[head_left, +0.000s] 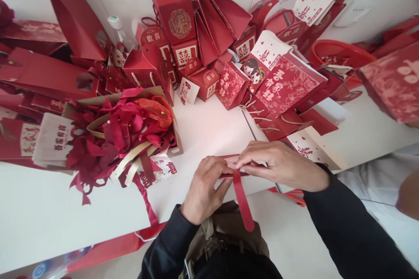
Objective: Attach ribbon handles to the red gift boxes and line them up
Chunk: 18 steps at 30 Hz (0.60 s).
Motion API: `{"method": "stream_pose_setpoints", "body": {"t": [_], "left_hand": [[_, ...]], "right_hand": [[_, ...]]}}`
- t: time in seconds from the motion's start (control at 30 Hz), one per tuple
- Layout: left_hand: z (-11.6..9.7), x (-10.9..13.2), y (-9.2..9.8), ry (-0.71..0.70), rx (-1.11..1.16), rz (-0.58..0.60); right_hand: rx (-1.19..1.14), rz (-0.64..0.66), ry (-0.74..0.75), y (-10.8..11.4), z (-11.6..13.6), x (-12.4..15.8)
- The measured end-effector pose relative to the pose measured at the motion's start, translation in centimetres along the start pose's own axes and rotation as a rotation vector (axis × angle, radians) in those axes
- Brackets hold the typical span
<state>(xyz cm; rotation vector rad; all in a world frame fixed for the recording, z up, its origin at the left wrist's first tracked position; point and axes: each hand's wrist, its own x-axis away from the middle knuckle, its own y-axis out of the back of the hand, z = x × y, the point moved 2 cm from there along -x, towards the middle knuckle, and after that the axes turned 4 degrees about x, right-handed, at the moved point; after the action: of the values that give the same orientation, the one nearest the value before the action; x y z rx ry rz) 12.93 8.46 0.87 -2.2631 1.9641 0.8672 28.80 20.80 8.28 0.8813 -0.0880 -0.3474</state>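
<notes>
At the table's front edge, a small red gift box (228,156) lies between my two hands, mostly covered by them. My left hand (206,187) grips its left side, fingers on top and thumb below. From the right, my right hand (278,163) pinches a flat red strap (242,202) near its upper end, where it meets the box. The strap's rounded end hangs down past the table edge. Whether the strap passes through the box is hidden by my fingers.
An open cardboard box (176,139) full of red ribbons (122,126) stands on the left. Red gift boxes (204,80) and bags (281,85) crowd the back of the white table (209,126). At right are a red basin (340,50) and another person's arm (408,194).
</notes>
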Motion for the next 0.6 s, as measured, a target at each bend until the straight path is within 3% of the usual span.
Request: {"method": "stream_pose_setpoints", "body": {"t": [0.23, 0.4, 0.6], "left_hand": [[-0.2, -0.2, -0.1, 0.061, -0.018, -0.023], [-0.5, -0.5, 0.0, 0.031, -0.027, -0.024], [-0.3, -0.3, -0.2, 0.026, -0.063, -0.086]], "right_hand": [[-0.018, -0.005, -0.014, 0.1, 0.2, 0.4], [-0.019, 0.009, -0.072, 0.5, 0.7, 1.0], [0.041, -0.134, -0.089, -0.4, 1.3, 2.0]]}}
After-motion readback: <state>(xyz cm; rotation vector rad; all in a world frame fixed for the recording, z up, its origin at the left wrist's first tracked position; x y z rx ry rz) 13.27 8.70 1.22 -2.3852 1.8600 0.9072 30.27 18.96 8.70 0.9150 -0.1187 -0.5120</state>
